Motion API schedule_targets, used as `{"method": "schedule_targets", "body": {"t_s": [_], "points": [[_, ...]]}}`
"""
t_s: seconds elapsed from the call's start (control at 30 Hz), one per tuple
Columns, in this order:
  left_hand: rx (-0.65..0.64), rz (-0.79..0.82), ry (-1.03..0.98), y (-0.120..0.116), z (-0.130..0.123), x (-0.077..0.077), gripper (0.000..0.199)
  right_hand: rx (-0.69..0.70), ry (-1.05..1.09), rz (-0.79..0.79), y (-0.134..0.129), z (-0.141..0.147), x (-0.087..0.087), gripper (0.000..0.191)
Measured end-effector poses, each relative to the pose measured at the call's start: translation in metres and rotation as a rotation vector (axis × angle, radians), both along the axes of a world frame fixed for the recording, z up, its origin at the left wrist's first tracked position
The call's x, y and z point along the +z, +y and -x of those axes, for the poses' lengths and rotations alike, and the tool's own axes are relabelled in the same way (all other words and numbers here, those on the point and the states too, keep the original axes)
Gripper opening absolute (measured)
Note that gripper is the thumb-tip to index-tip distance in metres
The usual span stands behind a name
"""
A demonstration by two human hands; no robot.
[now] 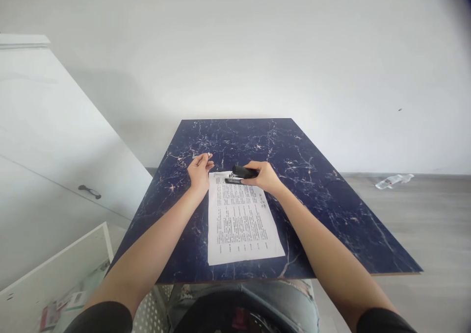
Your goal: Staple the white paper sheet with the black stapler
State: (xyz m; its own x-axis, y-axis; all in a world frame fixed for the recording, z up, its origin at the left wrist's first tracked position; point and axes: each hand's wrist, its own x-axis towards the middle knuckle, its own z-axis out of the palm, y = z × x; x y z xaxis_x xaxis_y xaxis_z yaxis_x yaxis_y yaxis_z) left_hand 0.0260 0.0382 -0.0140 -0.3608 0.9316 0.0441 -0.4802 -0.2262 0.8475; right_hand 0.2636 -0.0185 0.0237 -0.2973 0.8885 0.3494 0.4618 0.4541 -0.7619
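A printed sheet of paper [241,220] lies on the dark blue marbled table [312,191], near its front edge. Over the paper's upper part, my right hand [267,177] grips a black stapler [243,172] whose jaws point left and stand apart. My left hand [199,172] is just beyond the paper's upper left corner, its thumb and index finger pinched around a small whitish piece [209,155]. What that piece is cannot be made out.
A white cabinet [47,127] with a dark handle [89,192] stands at the left, above an open drawer or bin [55,264] holding papers. A clear plastic bottle [393,181] lies on the floor at the right. Behind the table rises a white wall.
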Motion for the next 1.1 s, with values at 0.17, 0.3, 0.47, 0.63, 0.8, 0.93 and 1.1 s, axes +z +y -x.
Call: {"method": "schedule_targets", "body": {"t_s": [0.17,0.3,0.47,0.63,0.8,0.93,1.1], "points": [[0.015,-0.025,0.026,-0.001,-0.002,0.001,0.03,0.079,-0.047,0.047,0.002,0.01,-0.01,0.022],[-0.029,-0.092,0.111,-0.005,-0.003,0.008,0.03,0.047,-0.116,-0.002,0.004,0.011,-0.017,0.021],[-0.11,-0.185,0.368,-0.017,0.001,0.025,0.031,0.057,-0.148,-0.134,0.002,0.005,-0.006,0.037],[-0.31,-0.185,0.498,-0.031,0.004,0.036,0.039,-0.029,-0.014,-0.386,-0.011,0.013,0.015,0.038],[-0.5,-0.162,0.534,-0.04,-0.003,0.034,0.04,0.006,0.016,-0.528,-0.02,0.027,0.018,0.016],[-0.535,-0.222,0.541,-0.044,-0.008,0.033,0.038,0.021,-0.004,-0.537,-0.02,0.028,0.013,0.014],[-0.53,-0.224,0.569,-0.048,-0.013,0.035,0.037,0.018,-0.013,-0.572,-0.016,0.027,0.012,0.016]]}}
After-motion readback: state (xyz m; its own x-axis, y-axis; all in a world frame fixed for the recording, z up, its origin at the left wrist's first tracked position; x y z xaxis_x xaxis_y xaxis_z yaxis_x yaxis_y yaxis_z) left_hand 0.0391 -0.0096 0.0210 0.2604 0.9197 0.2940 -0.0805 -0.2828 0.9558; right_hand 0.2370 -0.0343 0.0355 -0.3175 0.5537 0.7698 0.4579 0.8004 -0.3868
